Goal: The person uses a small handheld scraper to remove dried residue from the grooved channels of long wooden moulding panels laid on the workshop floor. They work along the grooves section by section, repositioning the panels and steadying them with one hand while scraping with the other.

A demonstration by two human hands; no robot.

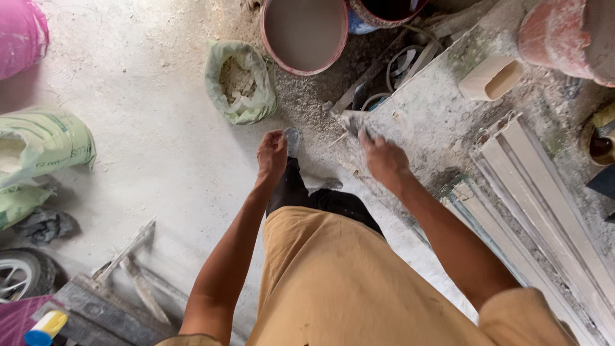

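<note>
– Hands, where?
– Left hand [272,154] low in front of the body, just above the grey shoe [293,138]. Right hand [384,159] stretched forward to the near corner of the dusty slab [435,118].

– Fingers of the left?
– Curled in together, a loose fist, knuckles up. Nothing seen inside it.

– And of the right?
– Bent down over a small grey piece [356,124] at the slab corner. Touching it, by the look. Clamped on it or only resting: cannot tell, fingertips hidden behind the back of the hand. Kind of piece unclear too, caked in dust.

– Around the slab?
– Cream hollow block [490,78] lying farther up on it, well apart from the hand. Pale metal profiles [544,192] stacked lengthwise along the right side. Red drum [557,35] at the top right corner.

– Ahead of the shoe?
– Green sack [240,80], mouth open, pale powder inside, standing on the concrete floor [160,147]. Just beside it, a red bucket [305,32] full of smooth grey mix.

– Left side?
– Green and white sack [41,150], slumped. Pink bag [22,32] in the top corner. Wheel [19,275] at the lower edge, with wooden offcuts [125,275] near it.
</note>
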